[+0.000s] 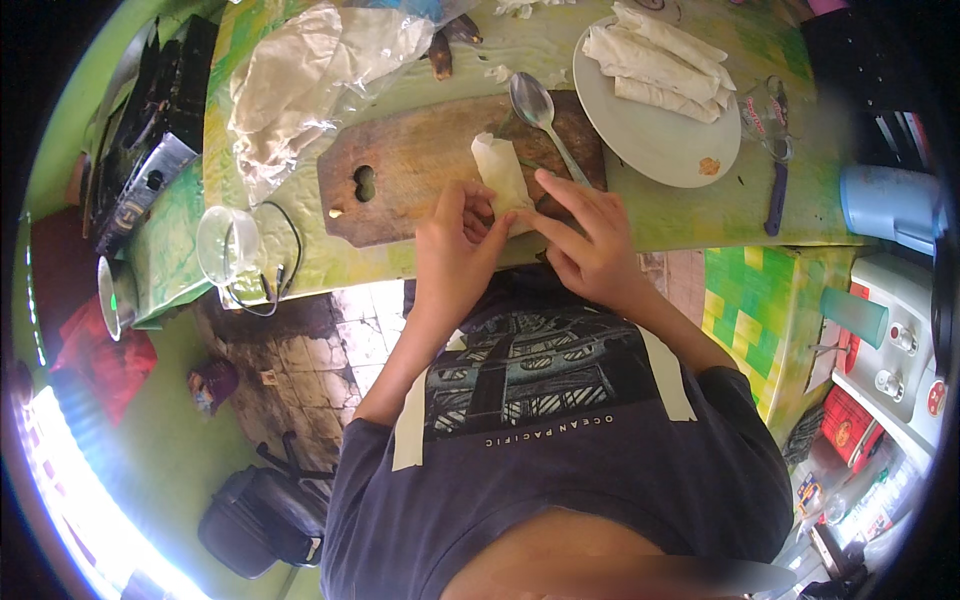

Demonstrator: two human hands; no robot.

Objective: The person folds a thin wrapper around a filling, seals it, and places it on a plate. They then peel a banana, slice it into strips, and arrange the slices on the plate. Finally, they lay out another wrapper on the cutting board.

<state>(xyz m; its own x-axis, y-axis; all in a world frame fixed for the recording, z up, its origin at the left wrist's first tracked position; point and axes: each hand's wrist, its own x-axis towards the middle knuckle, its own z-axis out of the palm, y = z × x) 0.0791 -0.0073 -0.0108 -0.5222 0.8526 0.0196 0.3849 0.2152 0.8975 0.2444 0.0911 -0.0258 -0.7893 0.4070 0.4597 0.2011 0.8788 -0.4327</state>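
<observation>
A partly rolled pastry wrapper lies over the near edge of a wooden cutting board. My left hand pinches its near end between thumb and fingers. At the same end my right hand touches the wrapper with a fingertip, its other fingers spread. What is inside the wrapper is hidden. Beyond my right hand a metal spoon rests on the board, bowl pointing away. Several rolled wrappers are piled on a white plate at the far right. More flat wrappers lie in clear plastic at the far left.
A clear plastic cup and a black cable lie near the table's left edge. Dark banana peels are behind the board. Right of the plate is a purple-handled utensil; a blue pitcher stands farther right.
</observation>
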